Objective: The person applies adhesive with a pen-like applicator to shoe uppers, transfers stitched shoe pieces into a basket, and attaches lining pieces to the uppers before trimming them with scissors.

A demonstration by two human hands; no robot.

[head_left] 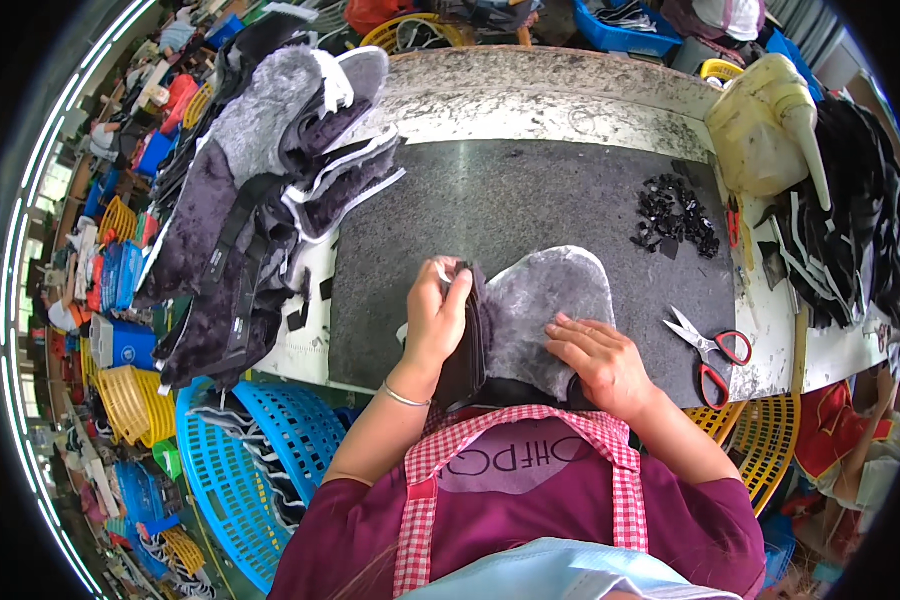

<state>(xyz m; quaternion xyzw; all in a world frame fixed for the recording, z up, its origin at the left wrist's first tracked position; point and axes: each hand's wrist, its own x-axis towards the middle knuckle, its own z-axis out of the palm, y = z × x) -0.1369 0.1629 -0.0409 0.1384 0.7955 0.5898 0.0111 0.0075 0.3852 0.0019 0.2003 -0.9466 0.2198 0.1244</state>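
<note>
Probably a textile workshop: scissors [707, 346], plush pieces [530, 295], plastic baskets [205, 480], worktable [470, 115].

The grey rounded plush-cloth piece with white edging [550, 310] has a soft, brushed pile with a silvery sheen; the black folded cloth stack [467, 350] looks smoother and matt. The heaped grey and dark purple plush pieces [260, 110] are furry, too. The dark grey rectangular panel [490, 205] is speckled and mostly matt, on a scuffed, stained white desk [560, 122]. The red-handled scissors [707, 345] pair shiny metal blades with smooth plastic grips. The yellowish jug [750, 145] is cloudy, translucent plastic.
</note>
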